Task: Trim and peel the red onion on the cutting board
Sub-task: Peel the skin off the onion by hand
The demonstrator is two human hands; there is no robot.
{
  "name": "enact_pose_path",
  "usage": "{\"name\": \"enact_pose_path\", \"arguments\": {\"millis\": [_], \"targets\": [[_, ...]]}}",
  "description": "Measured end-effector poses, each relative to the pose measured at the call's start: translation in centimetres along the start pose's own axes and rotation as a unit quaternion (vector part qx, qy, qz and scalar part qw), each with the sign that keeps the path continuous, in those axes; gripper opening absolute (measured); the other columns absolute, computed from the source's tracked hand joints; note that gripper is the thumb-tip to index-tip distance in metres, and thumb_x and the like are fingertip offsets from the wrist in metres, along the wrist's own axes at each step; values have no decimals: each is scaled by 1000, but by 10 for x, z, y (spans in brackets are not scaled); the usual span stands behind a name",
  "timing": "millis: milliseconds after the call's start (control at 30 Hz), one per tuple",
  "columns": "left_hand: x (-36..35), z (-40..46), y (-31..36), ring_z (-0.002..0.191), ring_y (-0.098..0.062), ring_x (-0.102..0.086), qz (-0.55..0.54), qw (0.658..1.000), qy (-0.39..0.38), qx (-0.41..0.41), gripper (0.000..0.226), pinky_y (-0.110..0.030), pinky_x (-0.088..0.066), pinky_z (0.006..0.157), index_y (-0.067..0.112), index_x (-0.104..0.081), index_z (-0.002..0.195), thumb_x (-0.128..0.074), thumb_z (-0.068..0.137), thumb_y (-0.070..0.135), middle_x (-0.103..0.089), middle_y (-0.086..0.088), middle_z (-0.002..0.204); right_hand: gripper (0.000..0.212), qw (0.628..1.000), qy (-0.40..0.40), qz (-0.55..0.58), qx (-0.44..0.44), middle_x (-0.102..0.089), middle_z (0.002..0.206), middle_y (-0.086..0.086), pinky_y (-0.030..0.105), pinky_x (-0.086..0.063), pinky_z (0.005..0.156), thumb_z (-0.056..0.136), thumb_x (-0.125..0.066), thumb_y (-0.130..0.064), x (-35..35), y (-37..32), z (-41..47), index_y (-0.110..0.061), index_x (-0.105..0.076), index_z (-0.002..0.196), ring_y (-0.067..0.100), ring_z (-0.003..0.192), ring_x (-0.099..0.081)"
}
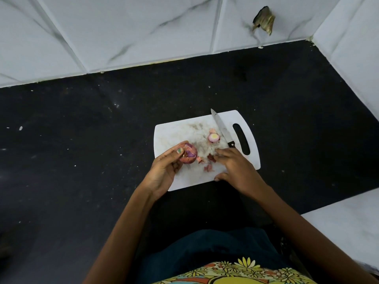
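Note:
A red onion with part of its skin torn away is held in my left hand over the left edge of the white cutting board. My right hand rests palm down on the board's near right part, fingers spread beside loose skin scraps, holding nothing. A cut-off onion end lies cut face up in the middle of the board. The knife lies on the board next to the handle slot, tip pointing away from me.
The board sits on a black countertop backed by white marble-look wall tiles. The wall has a broken hole at upper right. A white surface lies at the near right.

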State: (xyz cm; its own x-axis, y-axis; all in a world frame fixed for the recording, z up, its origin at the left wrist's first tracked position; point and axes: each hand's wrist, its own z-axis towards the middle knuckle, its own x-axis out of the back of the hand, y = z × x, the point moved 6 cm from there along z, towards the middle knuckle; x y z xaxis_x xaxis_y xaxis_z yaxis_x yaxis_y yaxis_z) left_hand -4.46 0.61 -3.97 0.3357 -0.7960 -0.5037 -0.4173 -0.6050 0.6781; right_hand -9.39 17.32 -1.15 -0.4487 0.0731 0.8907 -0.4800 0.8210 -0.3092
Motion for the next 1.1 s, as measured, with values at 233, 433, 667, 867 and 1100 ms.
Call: {"name": "enact_pose_path", "arguments": {"millis": [233,433,667,867,1100], "targets": [[0,18,26,84,-7,-66,3,1000,-5,-20,38,-16,-49,76,10,-65,112,-62,76,24,-72,0,93,70,1000,16,7,7,-41,148,4,28,-22,113,78,-74,-30,7,-1,30,-9,-46,138,21,136,-30],[4,35,44,84,-9,-67,-33,999,14,-22,23,-17,-52,72,10,-66,105,-60,83,18,-72,-2,91,74,1000,12,20,1,-39,150,4,29,-22,113,76,-76,-30,18,1,57,-10,-45,140,20,138,-28],[3,38,47,76,-4,-67,-34,999,23,-23,17,-15,-51,69,11,-65,104,-55,91,15,-73,2,85,55,998,-4,69,-1,-52,138,5,37,-35,109,79,-75,-25,29,5,69,-11,-57,129,23,131,-41],[4,35,49,76,-4,-65,-47,998,27,-27,16,-17,-49,78,12,-65,101,-57,88,18,-72,4,81,31,976,181,122,-5,-59,121,12,25,-38,96,92,-48,-1,58,4,92,-5,-63,119,28,115,-51],[4,32,52,83,-8,-61,-50,998,18,-30,29,-22,-44,91,12,-66,102,-62,76,25,-70,2,84,48,997,64,-5,43,-36,147,14,39,-23,116,91,-53,-7,22,-19,122,-5,-43,138,31,138,-27]]}}
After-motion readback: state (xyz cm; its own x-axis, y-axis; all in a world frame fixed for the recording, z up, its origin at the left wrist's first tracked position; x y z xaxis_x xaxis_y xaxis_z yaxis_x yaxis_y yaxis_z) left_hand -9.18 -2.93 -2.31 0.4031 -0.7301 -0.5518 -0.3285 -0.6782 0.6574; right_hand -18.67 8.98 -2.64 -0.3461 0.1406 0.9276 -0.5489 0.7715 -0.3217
